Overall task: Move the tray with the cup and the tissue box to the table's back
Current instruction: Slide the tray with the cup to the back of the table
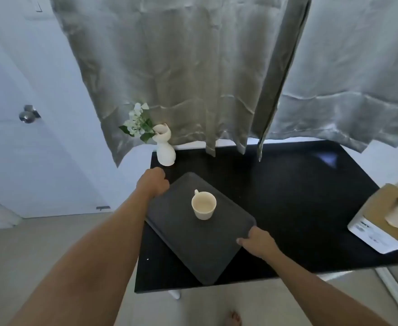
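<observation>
A dark grey tray (181, 241) lies turned at an angle on the left half of the black table (299, 208). A cream cup (203, 205) stands upright on the tray, handle pointing away from me. My left hand (154, 182) grips the tray's far left edge. My right hand (255, 241) grips its near right edge. The tissue box (386, 220), white with a tan top and a tissue sticking out, sits at the table's right edge, apart from the tray.
A white vase (165, 149) with white flowers stands at the table's back left corner, close to my left hand. Grey curtains (193, 78) hang over the table's back edge. A white door with a knob (27, 116) is at left. A bare foot (233, 318) shows on the floor below.
</observation>
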The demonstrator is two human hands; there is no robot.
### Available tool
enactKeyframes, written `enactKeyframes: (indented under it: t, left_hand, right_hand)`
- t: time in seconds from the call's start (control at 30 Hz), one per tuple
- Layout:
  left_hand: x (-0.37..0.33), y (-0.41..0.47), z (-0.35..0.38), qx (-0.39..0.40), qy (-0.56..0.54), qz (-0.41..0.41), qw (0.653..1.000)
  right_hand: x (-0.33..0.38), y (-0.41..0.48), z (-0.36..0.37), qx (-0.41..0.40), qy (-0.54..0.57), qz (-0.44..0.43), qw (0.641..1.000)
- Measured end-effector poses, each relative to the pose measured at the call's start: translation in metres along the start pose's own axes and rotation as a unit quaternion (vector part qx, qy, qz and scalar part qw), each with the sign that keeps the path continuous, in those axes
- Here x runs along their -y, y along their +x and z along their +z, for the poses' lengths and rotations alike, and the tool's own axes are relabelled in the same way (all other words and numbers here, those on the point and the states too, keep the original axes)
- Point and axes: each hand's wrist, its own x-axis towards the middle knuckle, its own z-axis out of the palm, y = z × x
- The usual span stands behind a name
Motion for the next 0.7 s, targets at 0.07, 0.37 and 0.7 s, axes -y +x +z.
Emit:
enactKeyframes:
  t: [0.07, 0.37, 0.7]
  left_hand:
    - [0.000, 0.001, 0.005, 0.009, -0.004, -0.020, 1.000]
    - [0.002, 0.009, 0.040, 0.014, -0.027, -0.100, 0.995]
    - [0.023, 0.033, 0.065, 0.029, -0.054, -0.118, 0.991]
  right_hand:
    - [-0.006, 0.002, 0.007, -0.011, 0.020, 0.006, 1.000]
    - [-0.018, 0.031, 0.026, 0.081, 0.168, 0.094, 0.978]
    - [-0.012, 0.044, 0.033, 0.088, 0.315, 0.133, 0.936]
